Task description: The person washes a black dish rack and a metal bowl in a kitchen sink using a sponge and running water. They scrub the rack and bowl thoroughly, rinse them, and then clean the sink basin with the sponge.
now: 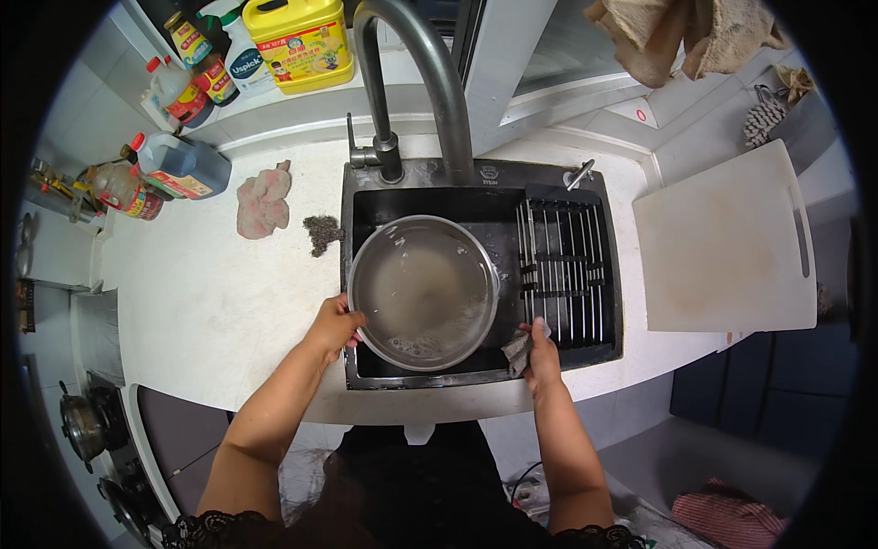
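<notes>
Metal, grey and round, the basin (425, 365) sits in the black sink (393, 381), left of a slatted metal rack (560, 265). It holds cloudy, greyish water (412, 288), palest toward the middle, with a patch of suds (421, 347) by the near wall. With that much liquid it is probably heavy, its wall stiff and unlikely to break, but the wet metal could be slippery and the water would slosh if it tilted. The rim looks the best place to take hold, ideally at opposite sides to keep it level.

The person's left hand (336, 328) grips that rim at the near left, thumb at the edge. The right hand (543, 357) is closed on a crumpled grey cloth (517, 353) at the sink's front edge, near the rack and apart from the basin; the cloth looks soft and light.

Beyond the basin rises a dark tap (448, 101). On the white counter (183, 311), left of the sink, lie a dark scourer (322, 234) and a pinkish rag (263, 203). Farther left stands a jug (206, 169) of dark liquid. On the sill above are a yellow jug (306, 50), its contents hidden, and a white spray bottle (247, 55). A pale cutting board (722, 247) is at the right.
</notes>
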`<state>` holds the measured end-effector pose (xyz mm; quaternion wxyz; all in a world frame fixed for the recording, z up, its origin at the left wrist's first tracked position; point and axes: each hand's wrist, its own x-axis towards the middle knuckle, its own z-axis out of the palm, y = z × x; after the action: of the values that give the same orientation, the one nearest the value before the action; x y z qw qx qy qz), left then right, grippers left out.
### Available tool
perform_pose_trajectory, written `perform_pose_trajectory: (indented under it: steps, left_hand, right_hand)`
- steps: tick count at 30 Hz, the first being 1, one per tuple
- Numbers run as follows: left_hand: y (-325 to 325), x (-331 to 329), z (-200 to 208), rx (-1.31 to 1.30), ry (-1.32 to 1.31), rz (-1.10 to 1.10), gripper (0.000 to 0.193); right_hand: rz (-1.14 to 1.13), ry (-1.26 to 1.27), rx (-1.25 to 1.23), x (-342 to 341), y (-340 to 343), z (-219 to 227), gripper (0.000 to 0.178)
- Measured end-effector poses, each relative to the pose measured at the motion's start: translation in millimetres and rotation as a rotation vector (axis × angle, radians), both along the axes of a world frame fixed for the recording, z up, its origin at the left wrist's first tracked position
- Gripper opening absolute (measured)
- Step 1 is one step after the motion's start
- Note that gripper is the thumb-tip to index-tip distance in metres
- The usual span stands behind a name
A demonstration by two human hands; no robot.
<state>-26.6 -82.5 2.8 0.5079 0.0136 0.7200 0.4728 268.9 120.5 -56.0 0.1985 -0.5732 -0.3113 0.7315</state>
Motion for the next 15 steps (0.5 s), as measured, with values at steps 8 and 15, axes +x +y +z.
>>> perform_pose_trajectory:
  steps: [8,15]
  left_hand:
    - [10.2,-14.9,1.4,-0.087,0.121,-0.159,0.020]
    - [33.9,-8.5,-3.8,-0.146,0.310,-0.272,0.039]
  right_hand:
    - [0.007,0.072,-0.039,-11.8,-3.5,9.1,0.042]
    - [-0.022,0.068,-0.026,7.5,0.9,11.1,0.045]
